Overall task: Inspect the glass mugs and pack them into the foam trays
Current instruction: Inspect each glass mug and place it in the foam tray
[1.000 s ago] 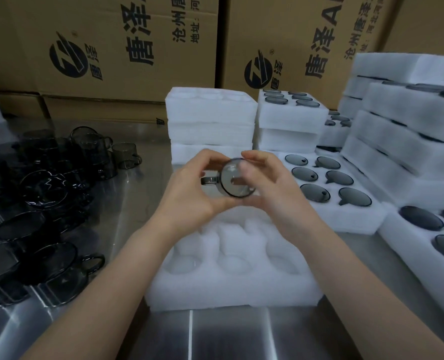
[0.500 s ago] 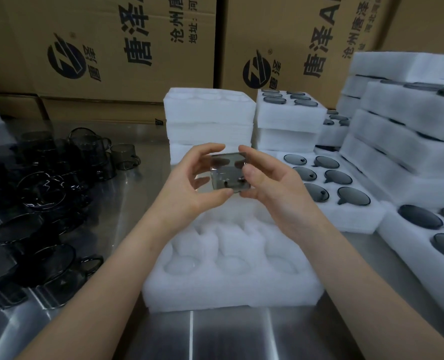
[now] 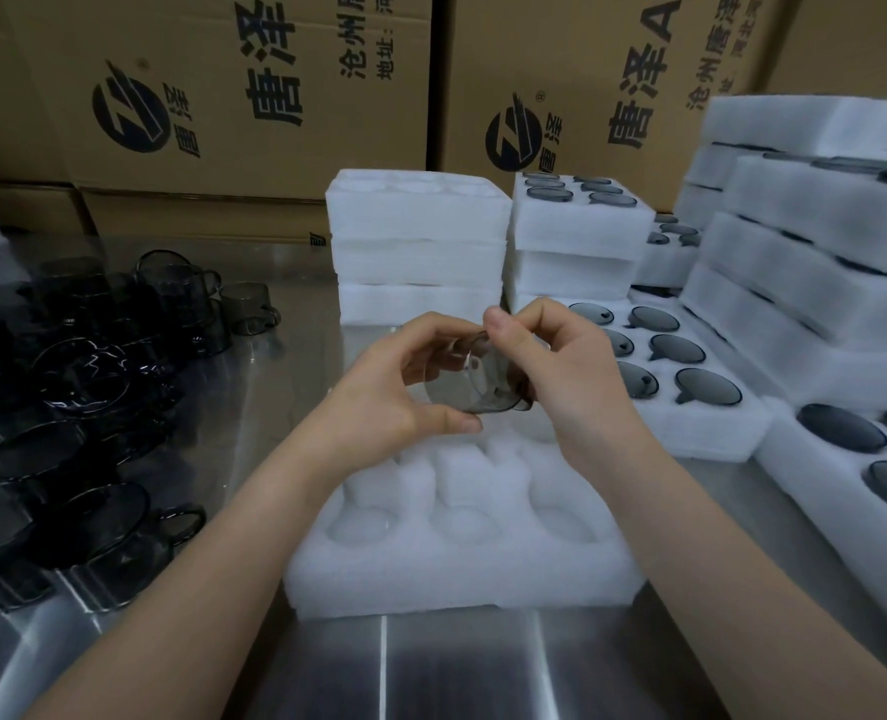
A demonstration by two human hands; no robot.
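Note:
A smoky grey glass mug (image 3: pixel 475 384) is held in the air between both hands, lying on its side. My left hand (image 3: pixel 400 392) cups it from the left, thumb under its rim. My right hand (image 3: pixel 561 376) grips it from the right, with a finger curled over the top edge. Directly below lies a white foam tray (image 3: pixel 462 574) with empty round pockets. Several more grey mugs (image 3: pixel 93 387) crowd the steel table on the left.
Stacked empty foam trays (image 3: pixel 420 246) stand behind the hands. A filled tray (image 3: pixel 691 423) with mugs lies to the right, with more filled stacks (image 3: pixel 815 283) at the far right. Cardboard boxes (image 3: pixel 254 96) wall off the back. Bare steel table (image 3: pixel 431 667) shows at the front.
The mug has been turned in both hands: first its round base faced me, then its side, now it lies tilted lower with the rim towards the left hand.

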